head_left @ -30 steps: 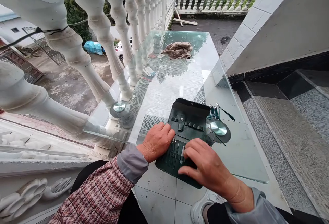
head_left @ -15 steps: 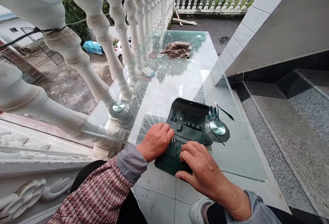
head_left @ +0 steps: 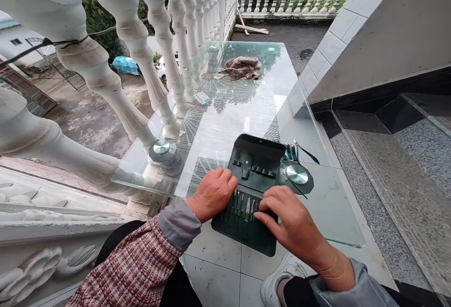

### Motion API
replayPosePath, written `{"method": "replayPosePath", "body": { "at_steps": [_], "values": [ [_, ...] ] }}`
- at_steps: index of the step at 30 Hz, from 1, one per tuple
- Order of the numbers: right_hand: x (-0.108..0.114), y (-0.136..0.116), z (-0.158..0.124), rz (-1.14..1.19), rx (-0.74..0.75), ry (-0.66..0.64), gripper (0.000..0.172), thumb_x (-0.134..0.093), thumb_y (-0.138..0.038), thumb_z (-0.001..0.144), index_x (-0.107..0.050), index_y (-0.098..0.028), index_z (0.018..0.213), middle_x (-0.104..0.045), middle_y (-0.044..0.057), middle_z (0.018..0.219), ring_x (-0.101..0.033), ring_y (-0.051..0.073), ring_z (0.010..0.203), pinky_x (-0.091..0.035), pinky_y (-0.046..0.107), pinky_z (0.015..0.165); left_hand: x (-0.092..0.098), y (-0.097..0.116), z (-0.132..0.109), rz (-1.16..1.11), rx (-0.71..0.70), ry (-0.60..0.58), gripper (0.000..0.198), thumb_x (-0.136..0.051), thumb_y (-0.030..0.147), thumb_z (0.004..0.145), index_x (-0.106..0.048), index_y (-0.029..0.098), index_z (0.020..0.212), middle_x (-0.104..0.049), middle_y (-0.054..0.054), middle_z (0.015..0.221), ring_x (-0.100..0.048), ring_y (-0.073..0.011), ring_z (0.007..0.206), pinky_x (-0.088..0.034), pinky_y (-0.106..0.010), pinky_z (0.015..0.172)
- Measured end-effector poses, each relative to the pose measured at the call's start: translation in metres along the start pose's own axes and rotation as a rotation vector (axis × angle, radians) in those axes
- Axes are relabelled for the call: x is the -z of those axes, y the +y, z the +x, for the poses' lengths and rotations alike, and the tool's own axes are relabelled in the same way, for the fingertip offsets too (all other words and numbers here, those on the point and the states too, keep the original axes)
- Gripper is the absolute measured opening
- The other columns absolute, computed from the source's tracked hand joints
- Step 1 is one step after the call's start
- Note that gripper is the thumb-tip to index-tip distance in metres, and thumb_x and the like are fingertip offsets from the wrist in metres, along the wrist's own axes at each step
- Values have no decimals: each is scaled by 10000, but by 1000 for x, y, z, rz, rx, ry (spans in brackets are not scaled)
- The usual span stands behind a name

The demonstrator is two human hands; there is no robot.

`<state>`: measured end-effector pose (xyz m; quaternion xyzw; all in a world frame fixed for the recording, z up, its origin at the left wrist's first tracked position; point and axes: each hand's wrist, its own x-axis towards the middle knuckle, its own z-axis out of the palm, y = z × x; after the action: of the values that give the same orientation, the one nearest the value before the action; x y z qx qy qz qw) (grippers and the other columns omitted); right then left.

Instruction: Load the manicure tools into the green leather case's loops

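Apparently, slim tools [head_left: 248,206] are being arranged, lower centre | case [head_left: 254,184] edge grasped by left grip [head_left: 215,192]; right grip's [head_left: 291,214] hold cannot be told | careful alignment called for

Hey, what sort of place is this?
Most likely a house's outdoor terrace or balcony: a white balustrade runs along the left, overlooking a paved yard, with stone steps on the right beside a glass table.

The tool case [head_left: 259,184] lies at the near edge of the table [head_left: 338,213], clippers [head_left: 289,152] just to its right, cloth [head_left: 241,68] far behind, balusters [head_left: 131,29] left.
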<state>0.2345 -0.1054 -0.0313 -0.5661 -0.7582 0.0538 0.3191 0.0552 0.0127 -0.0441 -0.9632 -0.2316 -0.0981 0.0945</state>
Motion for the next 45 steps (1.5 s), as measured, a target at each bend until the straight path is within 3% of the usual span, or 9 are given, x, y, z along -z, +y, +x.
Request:
{"method": "replayPosePath", "body": {
  "at_steps": [4, 19, 28, 45],
  "values": [
    [-7, -5, -4, -1, 151, -146, 140, -552, -182, 835, -542, -184, 695, -539, 42, 778, -470, 184, 823, -397, 346, 721, 0, 0, 0, 4, -3, 6, 147, -401, 118, 893, -477, 184, 786, -505, -46, 763, -453, -206, 702, -382, -330, 623],
    [-3, -12, -7, -29, 316, -197, 156, -492, -184, 863, -646, -189, 838, -592, 53, 798, -519, 185, 870, -438, 369, 770, -1, 0, -1, 6, -6, 35, 143, -400, 106, 885, -470, 183, 788, -496, -45, 749, -446, -202, 694, -370, -324, 615],
    [-7, -7, -28, -160, 415, -56, 247, -502, -249, 878, -630, -142, 1060, -635, 74, 931, -535, 192, 963, -417, 398, 918, -4, -1, -1, 8, -11, 73, 152, -402, 104, 883, -463, 185, 770, -484, -38, 740, -437, -196, 679, -368, -320, 612],
    [-9, -10, -28, -159, 428, -20, 220, -506, -238, 872, -636, -136, 1017, -625, 74, 891, -537, 196, 946, -425, 409, 916, -1, 0, 0, 27, -12, 42, 148, -400, 104, 883, -454, 187, 773, -481, -39, 751, -443, -203, 687, -382, -329, 609]
  ]
}}
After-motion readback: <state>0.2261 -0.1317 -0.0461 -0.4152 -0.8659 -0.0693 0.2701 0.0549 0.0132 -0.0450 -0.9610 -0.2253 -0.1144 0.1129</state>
